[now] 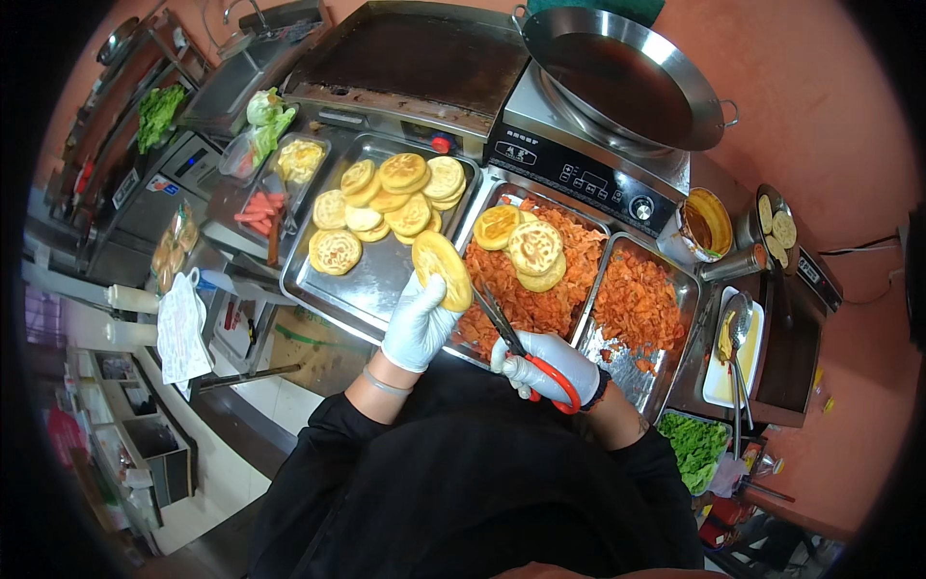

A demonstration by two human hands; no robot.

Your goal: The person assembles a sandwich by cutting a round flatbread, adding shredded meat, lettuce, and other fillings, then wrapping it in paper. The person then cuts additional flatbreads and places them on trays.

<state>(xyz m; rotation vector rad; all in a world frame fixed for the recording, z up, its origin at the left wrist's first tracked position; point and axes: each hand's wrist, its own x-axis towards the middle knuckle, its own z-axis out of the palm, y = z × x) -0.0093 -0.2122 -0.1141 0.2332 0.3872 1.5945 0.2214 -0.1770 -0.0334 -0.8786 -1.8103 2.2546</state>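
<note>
My gloved left hand (419, 323) grips a round flatbread (443, 271), tilted up on its edge above the corner of a steel tray (340, 289). Several more flatbreads (406, 212) lie piled in that tray. In my gloved right hand (553, 369) are scissors (551, 376) with red handles. Their dark blades point up and left, slightly apart, with the tips close to the bread's right edge. Under the blades is a second tray of reddish chopped filling (528, 307), with a few flatbreads (535, 247) resting on it.
A third tray (597, 354) holds more red filling. Behind the trays stand a flat griddle (412, 54) and a wide steel pan (615, 79) of dark liquid on an induction cooker (579, 174). Sausages (259, 212) and fried egg (300, 159) lie left; a sauce bucket (698, 226) stands right.
</note>
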